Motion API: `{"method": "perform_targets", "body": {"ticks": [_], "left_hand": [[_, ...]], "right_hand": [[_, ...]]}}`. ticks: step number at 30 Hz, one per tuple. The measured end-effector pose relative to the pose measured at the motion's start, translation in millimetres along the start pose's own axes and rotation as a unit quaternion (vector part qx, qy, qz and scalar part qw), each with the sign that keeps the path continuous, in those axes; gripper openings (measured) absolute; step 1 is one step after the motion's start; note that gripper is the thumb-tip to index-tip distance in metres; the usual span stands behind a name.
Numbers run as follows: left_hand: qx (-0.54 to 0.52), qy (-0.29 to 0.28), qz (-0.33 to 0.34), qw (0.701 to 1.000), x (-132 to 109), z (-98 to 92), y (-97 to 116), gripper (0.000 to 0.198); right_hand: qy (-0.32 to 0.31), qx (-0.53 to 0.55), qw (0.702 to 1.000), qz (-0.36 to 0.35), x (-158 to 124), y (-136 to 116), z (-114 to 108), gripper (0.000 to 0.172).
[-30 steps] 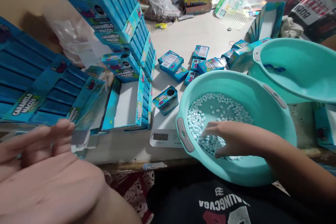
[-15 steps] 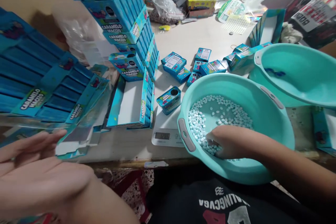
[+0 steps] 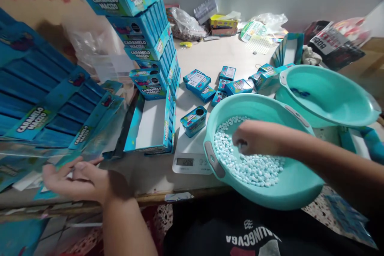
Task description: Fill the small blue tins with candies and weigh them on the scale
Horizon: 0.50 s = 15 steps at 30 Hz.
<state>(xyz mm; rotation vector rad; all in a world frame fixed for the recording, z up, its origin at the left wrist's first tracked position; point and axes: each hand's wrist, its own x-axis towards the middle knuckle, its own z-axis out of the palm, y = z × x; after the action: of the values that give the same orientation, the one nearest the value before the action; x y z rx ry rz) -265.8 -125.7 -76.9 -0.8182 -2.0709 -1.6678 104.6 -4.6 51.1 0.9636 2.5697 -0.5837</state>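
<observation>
Over the candies in the near teal bowl (image 3: 303, 176), my right hand (image 3: 255, 138) is closed with its fingers curled inward; what they hold, if anything, is hidden. White and pale blue candies (image 3: 258, 168) cover part of the bowl's floor. At the lower left my left hand (image 3: 78, 180) is palm up with loosely bent fingers apart, and nothing shows in it. A small blue candy box (image 3: 194, 121) with a dark round hole on top stands on the white scale (image 3: 192, 163), left of the bowl.
Blue display boxes (image 3: 144, 44) are stacked behind an open blue tray (image 3: 151, 124). More packed displays (image 3: 45, 100) stand at the left. Several small boxes (image 3: 198, 84) lie behind the scale. A second teal bowl (image 3: 330, 96) is at the right, holding some dark blue pieces.
My right hand has risen from the candies and closed. My left hand has moved right and slightly down, its fingers more bent. The view has shifted a little.
</observation>
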Motion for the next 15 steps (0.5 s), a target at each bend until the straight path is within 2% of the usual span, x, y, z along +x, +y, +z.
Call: {"method": "perform_targets", "body": {"ticks": [2, 3, 6, 8, 10, 15], "left_hand": [[-0.038, 0.060, 0.056, 0.996, 0, 0.0, -3, 0.062], [-0.047, 0.073, 0.072, 0.994, -1, 0.1, -4, 0.060], [-0.038, 0.045, 0.060, 0.996, -3, 0.0, -6, 0.060], [-0.030, 0.015, 0.034, 0.999, -4, -0.3, -8, 0.061], [-0.025, 0.008, 0.018, 0.999, -4, -1.1, -11, 0.059], [-0.030, -0.010, -0.002, 0.999, -4, -2.7, -6, 0.055]], "right_hand": [[0.086, -0.010, 0.995, -0.047, 8, 4, -30, 0.013], [0.120, -0.007, 0.991, -0.063, 15, 4, -45, 0.012], [0.174, 0.033, 0.980, -0.086, 40, -7, -81, 0.017], [0.167, 0.037, 0.982, -0.079, 58, -17, -94, 0.019], [0.145, 0.009, 0.987, -0.064, 71, -25, -99, 0.018], [0.115, -0.066, 0.988, -0.076, 81, -34, -94, 0.016]]}}
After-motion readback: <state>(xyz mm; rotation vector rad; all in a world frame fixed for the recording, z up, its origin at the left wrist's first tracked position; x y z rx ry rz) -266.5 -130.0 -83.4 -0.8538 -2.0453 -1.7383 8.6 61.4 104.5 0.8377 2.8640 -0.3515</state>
